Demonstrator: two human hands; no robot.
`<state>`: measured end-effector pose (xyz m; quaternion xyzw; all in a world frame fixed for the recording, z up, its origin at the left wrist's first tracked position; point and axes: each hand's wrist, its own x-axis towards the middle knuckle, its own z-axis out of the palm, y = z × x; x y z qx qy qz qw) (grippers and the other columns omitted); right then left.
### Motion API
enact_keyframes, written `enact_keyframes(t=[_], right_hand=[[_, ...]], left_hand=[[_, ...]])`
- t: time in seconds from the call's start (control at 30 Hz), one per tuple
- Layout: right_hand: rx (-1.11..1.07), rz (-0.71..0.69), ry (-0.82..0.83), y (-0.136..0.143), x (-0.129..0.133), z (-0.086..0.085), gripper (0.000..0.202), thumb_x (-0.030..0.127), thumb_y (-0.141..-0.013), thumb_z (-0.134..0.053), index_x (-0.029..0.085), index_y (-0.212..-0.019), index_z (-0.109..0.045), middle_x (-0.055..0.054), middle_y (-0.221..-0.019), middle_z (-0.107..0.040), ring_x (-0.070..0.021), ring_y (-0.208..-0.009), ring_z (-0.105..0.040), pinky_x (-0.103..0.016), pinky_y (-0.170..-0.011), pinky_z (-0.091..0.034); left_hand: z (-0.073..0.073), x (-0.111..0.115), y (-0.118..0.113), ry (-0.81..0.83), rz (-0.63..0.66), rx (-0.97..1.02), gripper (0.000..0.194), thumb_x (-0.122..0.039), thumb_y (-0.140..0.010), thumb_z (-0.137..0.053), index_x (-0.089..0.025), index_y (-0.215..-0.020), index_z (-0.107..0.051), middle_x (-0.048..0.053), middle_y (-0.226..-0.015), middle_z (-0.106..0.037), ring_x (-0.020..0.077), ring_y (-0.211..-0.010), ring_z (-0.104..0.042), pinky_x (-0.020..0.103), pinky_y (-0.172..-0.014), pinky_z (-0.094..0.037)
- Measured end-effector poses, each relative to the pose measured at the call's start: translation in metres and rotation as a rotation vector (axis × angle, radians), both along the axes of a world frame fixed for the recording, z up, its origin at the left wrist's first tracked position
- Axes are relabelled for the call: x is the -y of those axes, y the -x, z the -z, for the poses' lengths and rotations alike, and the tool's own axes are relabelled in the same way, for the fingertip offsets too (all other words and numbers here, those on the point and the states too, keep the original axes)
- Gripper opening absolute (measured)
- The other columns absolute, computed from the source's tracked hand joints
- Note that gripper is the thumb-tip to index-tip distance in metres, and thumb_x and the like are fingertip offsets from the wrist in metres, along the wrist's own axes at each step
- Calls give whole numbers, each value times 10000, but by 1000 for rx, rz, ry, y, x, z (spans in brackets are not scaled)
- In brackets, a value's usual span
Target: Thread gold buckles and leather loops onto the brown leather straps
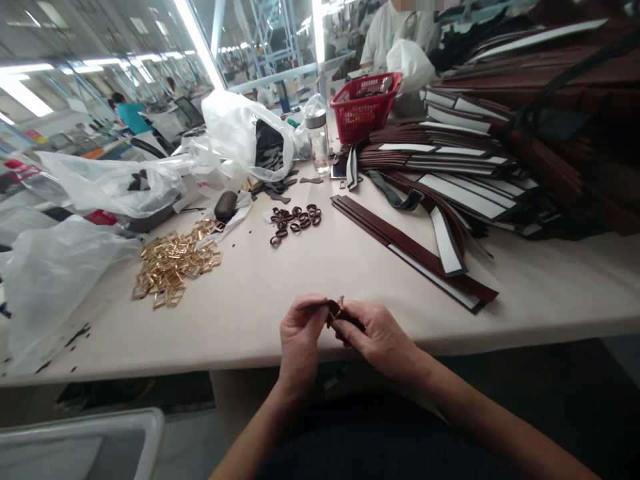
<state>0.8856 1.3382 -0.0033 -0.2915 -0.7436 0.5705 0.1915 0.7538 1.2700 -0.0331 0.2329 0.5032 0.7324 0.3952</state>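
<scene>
Above the table's front edge, my left hand (303,333) pinches one end of a dark brown leather strap (331,311). A gold buckle (341,304) sits on that strap between my two hands. My right hand (380,337) is closed around the strap on the other side of the buckle, its thumb lying along it. My fingers partly cover both strap and buckle. Ahead of my hands lies a group of small brown leather loops (296,221). A pile of gold rectangular buckles (175,260) lies to the left. Long brown strips (410,250) rest at the right.
Stacked brown strips with white faces (460,153) fill the table's right side. A red basket (363,110) and a glass bottle (319,143) stand at the back. Plastic bags (240,133) crowd the left, near a dark oval case (226,206). A person (395,30) is beyond the table.
</scene>
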Motion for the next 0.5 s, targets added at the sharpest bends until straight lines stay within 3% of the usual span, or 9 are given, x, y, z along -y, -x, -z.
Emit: enact_keyframes(t=[0.1,0.2,0.27,0.33,0.4,0.47,0.5], right_hand=[[-35,32,94,-2,1,0,244,394,-946,-557,190,-817,-590,7,-688,-590,-136,-623,-525,-249,-590,-413],[-92,36,124,-4,0,-6,247,409,-935,-557,193,-827,-610,-19,-763,-632,-173,-733,-579,-271,-674,-463],[-108,26,121,-5,-1,-12,227,388,-927,-552,191,-851,-635,-35,-829,-662,-195,-811,-605,-290,-745,-481],[-82,4,128,-6,-1,-18,235,385,-923,-546,187,-847,-647,-41,-839,-672,-196,-807,-606,-291,-742,-481],[-42,-25,145,-7,-1,-24,259,407,-929,-541,185,-848,-648,-37,-809,-663,-186,-764,-591,-281,-697,-471],[2,-62,167,-9,-1,-28,277,428,-941,-528,183,-872,-639,-27,-779,-643,-171,-722,-571,-271,-659,-460],[26,-80,171,-10,-1,-30,282,430,-947,-520,181,-877,-632,-21,-767,-633,-163,-703,-561,-267,-651,-457]], left_hand=[[-1,7,-1,-84,13,-325,81,-261,-835,-736,-307,-876,-789,41,-973,-669,170,-866,-649,281,-769,-541],[-5,20,1,-193,188,-476,229,-364,-865,-697,-342,-1079,-775,110,-1219,-638,273,-1067,-645,410,-933,-539],[-7,27,2,-220,339,-372,357,-536,-889,-604,-317,-1117,-769,141,-1351,-583,349,-1192,-590,498,-997,-507],[-7,30,1,-167,439,-141,503,-639,-920,-454,-285,-972,-808,141,-1384,-571,382,-1231,-560,515,-923,-544],[-6,30,0,-113,451,34,489,-583,-947,-454,-271,-823,-810,114,-1355,-600,350,-1203,-586,455,-863,-572],[-7,27,-1,-105,407,74,237,-458,-910,-620,-316,-989,-794,64,-1428,-557,310,-1284,-535,413,-976,-525],[-8,25,0,-119,386,81,280,-404,-874,-691,-361,-1146,-739,35,-1491,-503,294,-1349,-478,401,-1052,-472]])
